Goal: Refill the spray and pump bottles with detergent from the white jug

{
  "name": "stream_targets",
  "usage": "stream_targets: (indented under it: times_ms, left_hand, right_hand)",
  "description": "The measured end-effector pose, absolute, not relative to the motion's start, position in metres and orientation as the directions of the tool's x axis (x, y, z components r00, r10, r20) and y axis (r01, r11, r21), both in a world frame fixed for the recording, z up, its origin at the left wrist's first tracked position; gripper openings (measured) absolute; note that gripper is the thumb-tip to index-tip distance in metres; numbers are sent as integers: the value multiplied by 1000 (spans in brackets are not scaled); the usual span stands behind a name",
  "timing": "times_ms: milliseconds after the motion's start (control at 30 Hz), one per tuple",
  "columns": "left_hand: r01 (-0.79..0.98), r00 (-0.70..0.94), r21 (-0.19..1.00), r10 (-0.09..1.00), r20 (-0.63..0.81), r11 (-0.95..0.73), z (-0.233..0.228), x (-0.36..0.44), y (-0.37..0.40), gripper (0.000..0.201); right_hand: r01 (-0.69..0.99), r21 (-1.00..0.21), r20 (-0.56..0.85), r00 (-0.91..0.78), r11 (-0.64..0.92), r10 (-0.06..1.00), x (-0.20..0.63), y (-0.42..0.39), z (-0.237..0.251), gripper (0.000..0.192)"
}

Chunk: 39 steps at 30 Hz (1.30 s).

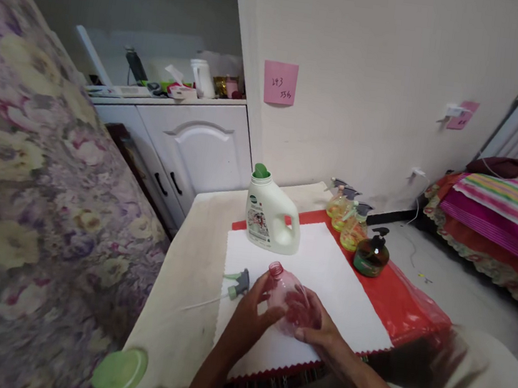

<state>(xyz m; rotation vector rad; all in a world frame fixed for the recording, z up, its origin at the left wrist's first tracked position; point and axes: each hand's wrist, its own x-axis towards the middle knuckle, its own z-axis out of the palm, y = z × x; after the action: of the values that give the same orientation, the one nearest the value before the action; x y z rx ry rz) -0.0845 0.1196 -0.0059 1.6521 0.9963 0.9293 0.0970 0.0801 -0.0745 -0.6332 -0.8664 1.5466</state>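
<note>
Both hands hold a clear pink plastic bottle (pixel 290 302) with no cap, tilted with its open neck up and to the left, over a white cloth (pixel 325 271). My left hand (pixel 248 318) grips its left side. My right hand (pixel 322 334) cups its base from the right. A grey and green spray head (pixel 238 284) with a thin tube lies on the cloth just left of the bottle. A white detergent jug (pixel 270 217) with a green cap stands at the cloth's far edge.
Three yellow spray bottles (pixel 345 217) and a dark green pump bottle (pixel 372 255) stand on a red plastic sheet (pixel 401 306) to the right. A green lid (pixel 118 373) lies at the table's near left corner. A floral fabric (pixel 27 191) rises left, a bed (pixel 501 217) right.
</note>
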Motion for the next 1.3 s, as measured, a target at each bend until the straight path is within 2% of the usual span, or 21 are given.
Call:
stream_targets:
  times_ms: [100, 233, 367, 533, 700, 867, 1067, 1300]
  left_hand:
    - [170, 348, 969, 931, 111, -179, -13, -82, 120, 73]
    - [235, 321, 952, 940, 114, -196, -15, -83, 123, 68]
    - [300, 329, 916, 930, 161, -265, -12, -81, 122, 63]
    - [376, 274, 895, 951, 142, -241, -12, -75, 122, 65]
    - [380, 246, 894, 958, 150, -238, -19, -69, 124, 57]
    - [381, 334, 879, 929, 158, -286, -29, -62, 127, 64]
    - [386, 360, 883, 925, 121, -265, -34, -62, 128, 70]
    - [450, 363, 877, 932, -8, -168, -34, -63, 130, 80]
  right_hand:
    - [-508, -861, 98, -142, 13, 985, 96, 86, -75, 84]
    - [-403, -914, 114, -132, 52, 985, 97, 89, -79, 82]
    - [-264, -964, 65, -84, 41, 994, 97, 91, -86, 81]
    - [-127, -989, 84, -45, 78, 995, 101, 94, -99, 83]
    - [-190, -975, 114, 13, 115, 993, 118, 98, -104, 62]
    - [-173, -979, 101, 62, 110, 993, 132, 130, -69, 47]
    - [-80, -962, 244, 158, 259, 957, 130, 207, -22, 48]
    - [-27, -962, 266, 150, 273, 952, 122, 273, -11, 42]
